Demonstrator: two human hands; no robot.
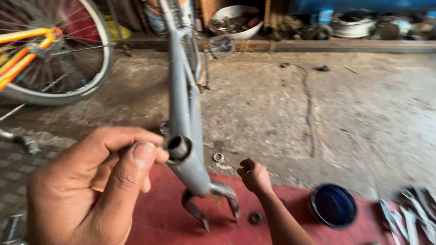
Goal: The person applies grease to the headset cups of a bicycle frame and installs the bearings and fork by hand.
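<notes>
A grey bicycle frame point(184, 90) stands tilted, its fork tips point(206, 223) resting on a red mat point(159, 213). My left hand point(91, 186) is close to the camera, thumb and fingers pinched together right beside the open tube end point(178, 147), the thumb tip touching its rim. Nothing shows between the fingertips. My right hand point(254, 176) is curled into a fist low down, just right of the fork, above the mat's edge. A small bearing ring point(218, 157) lies on the concrete between the tube and that hand. A dark ring point(255, 218) lies on the mat.
A bicycle wheel point(91, 68) with an orange frame point(22, 50) stands at the left. A round blue tin point(334, 205) and several wrenches point(408, 218) lie at the right on the mat. A metal bowl point(236, 20) of parts and clutter line the back wall.
</notes>
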